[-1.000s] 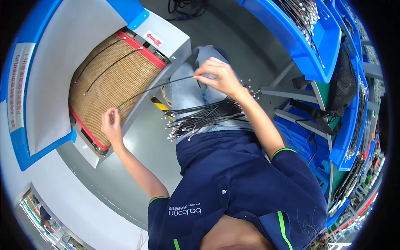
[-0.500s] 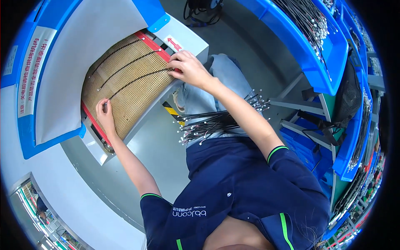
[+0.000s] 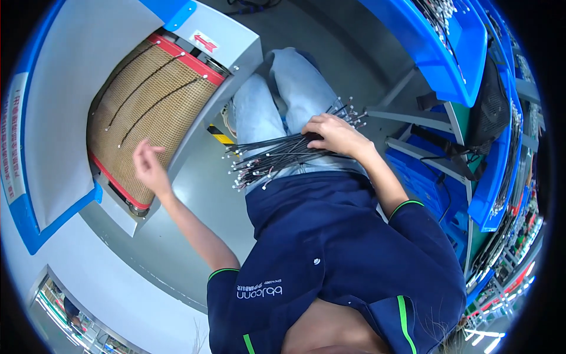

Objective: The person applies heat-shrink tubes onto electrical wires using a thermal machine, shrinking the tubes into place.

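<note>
"three slim black cables point(image 3: 144, 78) lay side by side on the tan mesh conveyor belt point(image 3: 177, 127), around ten o'clock. where were the rest?"

"a loose bundle point(image 3: 274, 156) lay across the lap of the pale jeans point(image 3: 253, 112), just off centre toward twelve, and similar ones sat in the blue bin point(image 3: 424, 53) at two o'clock."

"and the hands?"

"the left hand point(image 3: 151, 168), at nine o'clock, hung blurred by the belt's lower edge, thumb and fingers apart, nothing visible in it. the right hand point(image 3: 339, 135), off centre toward two o'clock, rested over the bundle with its fingers curled; i couldn't tell whether it had pinched a cable."

"how did they look to handle?"

"light, i judged, and springy rather than limp, since those on the belt lay in gentle bows. the small white connectors point(image 3: 205, 76) seemed the fragile part, apt to snag on their neighbours."

"best hold?"

"the black sleeve just behind a connector, pinched softly; tugging the connector itself seemed likely to strain the wires."
</note>
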Demonstrator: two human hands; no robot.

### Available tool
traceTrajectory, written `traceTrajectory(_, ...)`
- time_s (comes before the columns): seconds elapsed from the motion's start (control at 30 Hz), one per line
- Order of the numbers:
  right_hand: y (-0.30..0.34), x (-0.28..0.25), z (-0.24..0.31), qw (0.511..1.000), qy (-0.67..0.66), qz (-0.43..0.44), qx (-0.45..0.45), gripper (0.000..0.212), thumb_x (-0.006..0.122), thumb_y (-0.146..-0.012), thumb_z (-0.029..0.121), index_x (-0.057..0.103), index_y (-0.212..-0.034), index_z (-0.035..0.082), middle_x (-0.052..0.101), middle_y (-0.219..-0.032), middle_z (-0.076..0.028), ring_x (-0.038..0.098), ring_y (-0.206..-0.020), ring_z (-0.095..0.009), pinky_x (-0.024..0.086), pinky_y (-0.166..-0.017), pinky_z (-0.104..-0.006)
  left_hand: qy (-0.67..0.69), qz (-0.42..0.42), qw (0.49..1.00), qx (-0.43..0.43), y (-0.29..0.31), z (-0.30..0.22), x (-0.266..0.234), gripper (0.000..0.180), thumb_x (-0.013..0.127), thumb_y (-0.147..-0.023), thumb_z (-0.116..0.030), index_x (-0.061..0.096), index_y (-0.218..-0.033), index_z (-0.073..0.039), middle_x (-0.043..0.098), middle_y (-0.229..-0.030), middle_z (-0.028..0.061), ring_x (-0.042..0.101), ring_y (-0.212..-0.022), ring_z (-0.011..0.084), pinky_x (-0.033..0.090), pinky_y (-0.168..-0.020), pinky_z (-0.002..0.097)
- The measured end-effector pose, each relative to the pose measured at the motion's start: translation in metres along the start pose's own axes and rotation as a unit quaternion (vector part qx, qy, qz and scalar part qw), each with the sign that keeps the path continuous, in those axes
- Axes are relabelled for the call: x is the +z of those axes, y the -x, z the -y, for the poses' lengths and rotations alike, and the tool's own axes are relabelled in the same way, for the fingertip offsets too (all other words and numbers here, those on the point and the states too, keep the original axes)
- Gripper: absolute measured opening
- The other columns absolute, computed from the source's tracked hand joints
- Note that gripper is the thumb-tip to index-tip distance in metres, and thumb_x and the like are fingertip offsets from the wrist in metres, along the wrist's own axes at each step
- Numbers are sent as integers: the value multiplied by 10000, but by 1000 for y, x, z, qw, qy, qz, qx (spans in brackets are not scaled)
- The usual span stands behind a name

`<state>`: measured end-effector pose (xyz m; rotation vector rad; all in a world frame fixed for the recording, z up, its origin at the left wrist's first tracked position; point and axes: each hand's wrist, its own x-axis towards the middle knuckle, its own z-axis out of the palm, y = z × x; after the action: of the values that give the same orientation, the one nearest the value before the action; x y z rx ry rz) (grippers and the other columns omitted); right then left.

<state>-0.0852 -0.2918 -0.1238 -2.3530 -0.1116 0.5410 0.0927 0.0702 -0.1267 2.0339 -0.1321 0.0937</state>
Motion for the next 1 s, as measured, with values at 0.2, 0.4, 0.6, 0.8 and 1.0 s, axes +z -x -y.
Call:
traceTrajectory(0.2,4,15,-23,999,-32,-9,-6,154,652,-771,107,578,-890,42,585,-902,-79,552,-927,-267,444,-825,-368,-59,256,965,19,82,-33,100,182,551,-903,-96,612,-1068,-53,644,-951,89,615,-892,190,470,-797,314)
traceTrajectory(0.4,13,16,-35,995,-67,-72,-32,97,640,-797,104,616,-848,25,614,-873,-84,596,-857,-268,475,-785,-363,-52,350,935,0,124,-29,123,256,577,-884,-128,578,-1126,-48,568,-1160,120,517,-1090,298,402,-946,369)
traceTrajectory(0.6,19,14,-37,985,-101,-135,-47,124,608,-847,163,635,-877,46,616,-847,-89,608,-799,-273,490,-709,-365,-131,295,946,40,130,-20,117,247,554,-894,-120,575,-1131,-55,568,-1111,123,520,-1052,296,390,-944,372)
traceTrajectory(0.8,26,1,-34,987,-100,-128,-8,124,623,-853,142,635,-912,34,614,-820,-93,615,-761,-259,484,-687,-336,-155,343,925,42,122,-19,102,172,546,-895,-108,605,-1046,-51,569,-944,120,526,-935,297,405,-861,384)
traceTrajectory(1.0,33,-12,-39,988,-88,-126,4,139,640,-835,137,653,-942,49,628,-836,-81,622,-756,-251,493,-671,-331,-144,326,934,11,120,-28,89,135,560,-888,-94,620,-988,-26,580,-880,118,560,-850,289,440,-776,373)
